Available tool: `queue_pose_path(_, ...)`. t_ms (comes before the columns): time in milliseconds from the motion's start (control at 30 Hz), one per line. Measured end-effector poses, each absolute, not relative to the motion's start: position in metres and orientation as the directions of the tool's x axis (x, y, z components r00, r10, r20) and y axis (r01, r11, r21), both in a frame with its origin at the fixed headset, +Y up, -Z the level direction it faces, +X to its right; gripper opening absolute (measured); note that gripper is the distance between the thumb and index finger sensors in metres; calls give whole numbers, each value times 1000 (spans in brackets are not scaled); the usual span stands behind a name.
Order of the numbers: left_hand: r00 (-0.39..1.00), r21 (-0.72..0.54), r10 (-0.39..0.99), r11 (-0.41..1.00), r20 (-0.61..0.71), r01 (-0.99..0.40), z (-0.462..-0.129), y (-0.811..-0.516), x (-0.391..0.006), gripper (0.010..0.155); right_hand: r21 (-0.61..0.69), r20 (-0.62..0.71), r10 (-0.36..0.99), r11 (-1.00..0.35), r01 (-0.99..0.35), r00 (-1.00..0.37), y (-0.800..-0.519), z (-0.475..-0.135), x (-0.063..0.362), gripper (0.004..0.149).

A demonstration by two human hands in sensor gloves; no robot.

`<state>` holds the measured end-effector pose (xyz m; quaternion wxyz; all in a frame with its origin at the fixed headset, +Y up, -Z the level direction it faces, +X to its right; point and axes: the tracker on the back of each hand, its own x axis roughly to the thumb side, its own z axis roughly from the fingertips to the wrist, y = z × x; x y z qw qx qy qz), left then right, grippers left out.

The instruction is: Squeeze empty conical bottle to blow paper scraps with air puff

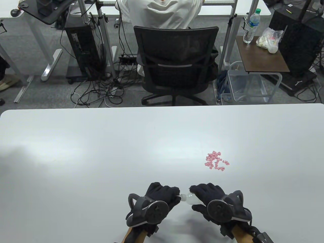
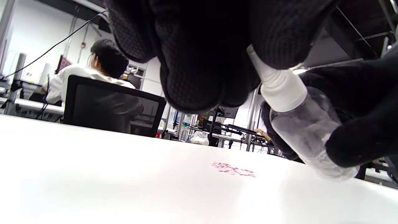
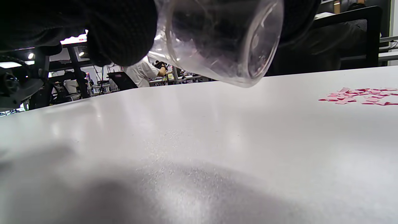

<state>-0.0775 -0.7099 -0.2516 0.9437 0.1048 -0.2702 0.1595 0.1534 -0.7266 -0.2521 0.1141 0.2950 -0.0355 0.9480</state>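
A small clear bottle [image 1: 189,198] with a white conical nozzle lies sideways above the white table [image 1: 101,152], nozzle to the left. My right hand [image 1: 206,196] grips its clear body [image 2: 306,133]; its base shows in the right wrist view [image 3: 227,40]. My left hand [image 1: 165,196] holds the white nozzle tip [image 2: 273,81] with its fingers. A pile of several pink paper scraps [image 1: 216,161] lies on the table beyond and to the right of my right hand; it also shows in the left wrist view [image 2: 233,169] and the right wrist view [image 3: 360,95].
Beyond the table's far edge stands a black office chair [image 1: 174,63] with a seated person in white. A small side table [image 1: 260,53] with a water bottle and a bag stands at the far right.
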Motion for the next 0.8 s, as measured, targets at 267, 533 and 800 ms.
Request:
queue_pose_path(267, 769, 153, 327, 865, 549, -477, -250, -705, -78, 45, -6, 530, 235, -960, -281, -815, -723, -253, 156, 67)
queue_pose_path(533, 792, 139, 255, 910, 554, -390, -251, -706, -77, 51, -61, 543, 177, -967, -249, -821, -721, -250, 153, 67)
queue_pose_path(800, 794, 80, 248, 934, 554, -348, -251, -709, -74, 56, -43, 517, 161, -976, -213, -841, -722, -251, 150, 68)
